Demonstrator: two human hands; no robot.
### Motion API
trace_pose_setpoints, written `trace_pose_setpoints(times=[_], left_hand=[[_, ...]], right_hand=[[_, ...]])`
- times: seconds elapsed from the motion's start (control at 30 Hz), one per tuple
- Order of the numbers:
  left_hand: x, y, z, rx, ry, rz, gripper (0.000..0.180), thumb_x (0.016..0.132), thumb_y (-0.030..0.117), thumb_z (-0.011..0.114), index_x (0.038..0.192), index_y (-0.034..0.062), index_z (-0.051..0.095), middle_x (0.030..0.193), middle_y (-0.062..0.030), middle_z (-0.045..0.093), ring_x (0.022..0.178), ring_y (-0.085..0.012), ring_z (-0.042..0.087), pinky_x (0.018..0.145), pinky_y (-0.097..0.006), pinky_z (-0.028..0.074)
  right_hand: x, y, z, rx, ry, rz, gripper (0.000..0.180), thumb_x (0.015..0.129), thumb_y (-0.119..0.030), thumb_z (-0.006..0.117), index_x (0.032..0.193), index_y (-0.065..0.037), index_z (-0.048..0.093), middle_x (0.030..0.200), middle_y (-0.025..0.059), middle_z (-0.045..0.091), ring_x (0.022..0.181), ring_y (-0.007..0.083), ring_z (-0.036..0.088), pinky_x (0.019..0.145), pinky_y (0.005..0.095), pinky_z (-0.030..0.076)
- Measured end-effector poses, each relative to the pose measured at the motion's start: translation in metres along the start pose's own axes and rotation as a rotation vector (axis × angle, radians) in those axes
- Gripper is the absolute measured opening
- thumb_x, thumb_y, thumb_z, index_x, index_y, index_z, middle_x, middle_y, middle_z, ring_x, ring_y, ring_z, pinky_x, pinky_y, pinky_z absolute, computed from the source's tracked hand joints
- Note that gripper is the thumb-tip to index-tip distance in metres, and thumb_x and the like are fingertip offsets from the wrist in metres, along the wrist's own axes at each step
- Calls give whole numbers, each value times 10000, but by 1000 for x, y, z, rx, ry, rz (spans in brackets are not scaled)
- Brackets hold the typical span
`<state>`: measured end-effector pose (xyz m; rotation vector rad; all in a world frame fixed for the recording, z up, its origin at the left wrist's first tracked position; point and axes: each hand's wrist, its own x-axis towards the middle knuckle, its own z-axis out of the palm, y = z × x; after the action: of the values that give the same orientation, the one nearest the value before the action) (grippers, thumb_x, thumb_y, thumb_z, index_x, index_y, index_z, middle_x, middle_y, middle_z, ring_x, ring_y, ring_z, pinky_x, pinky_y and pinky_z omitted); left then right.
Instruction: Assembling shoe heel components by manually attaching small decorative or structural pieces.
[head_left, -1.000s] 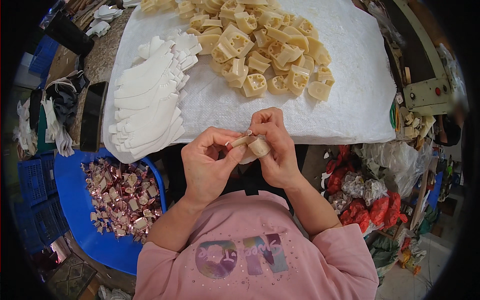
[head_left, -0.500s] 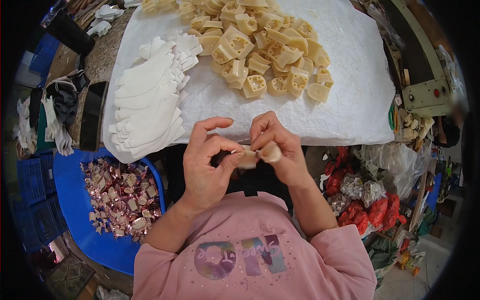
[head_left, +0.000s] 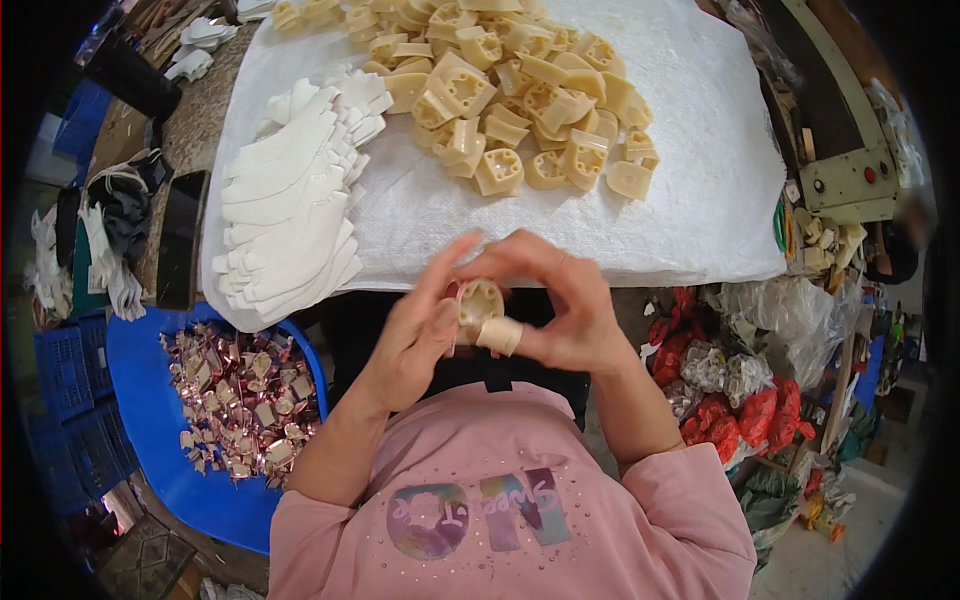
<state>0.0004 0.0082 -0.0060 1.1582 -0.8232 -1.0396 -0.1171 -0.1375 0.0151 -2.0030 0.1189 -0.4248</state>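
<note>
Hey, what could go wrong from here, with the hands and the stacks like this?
The hollow beige piece between the left hand and right hand could slip and drop. The overlapping white pieces reach the near edge of the covered table, so a bump might tip some into the blue tub.
</note>
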Motion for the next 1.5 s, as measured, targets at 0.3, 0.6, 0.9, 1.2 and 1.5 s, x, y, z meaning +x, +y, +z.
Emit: trace_pose_setpoints(times=[0.3, 0.6, 0.9, 1.2, 1.5], left_hand=[[-4, -9, 19, -116, 167, 25, 454, 964, 260, 319, 1340, 21, 234, 994, -82, 498, 781, -91, 510, 700, -210, 435], [-1, -10, 38, 47, 265, 174, 836, 900, 604, 325, 1403, -33, 125, 1160, -143, 463, 924, -138, 519, 762, -232, 433], [-6, -13, 38, 17, 286, 122, 588, 958, 476, 299, 1251, -34, 320, 1056, -114, 472, 898, -102, 486, 761, -242, 421], [3, -12, 37, 5, 448, 239, 321, 965, 215, 317, 1200, 4, 374, 988, -69, 474, 863, -87, 471, 748, -217, 394], [-1, -4, 34, -245, 318, 50, 532, 954, 448, 332, 1318, 62, 287, 983, -54, 503, 823, -107, 491, 670, -239, 415]], right_hand=[[-10, 15, 34, 82, 228, -37, 354, 784, -170, 664, 1101, -65, 546, 1001, 87, 515, 739, 227, 562, 696, 319, 483], [4, 13, 29, 889, -71, 376, 167, 901, -184, 514, 891, -22, 553, 787, 48, 542, 439, 114, 560, 313, 193, 446], [-7, 18, 49, 362, 89, 5, 227, 931, -211, 475, 1079, -59, 558, 1047, 91, 523, 938, 228, 504, 874, 328, 369], [-14, 9, 66, 762, 180, 66, 317, 949, -145, 398, 1244, -43, 455, 1129, 97, 474, 1032, 206, 480, 919, 296, 356], [-9, 0, 57, 554, 225, 163, 346, 955, -255, 419, 1221, -43, 483, 1076, 56, 485, 876, 144, 510, 721, 250, 439]])
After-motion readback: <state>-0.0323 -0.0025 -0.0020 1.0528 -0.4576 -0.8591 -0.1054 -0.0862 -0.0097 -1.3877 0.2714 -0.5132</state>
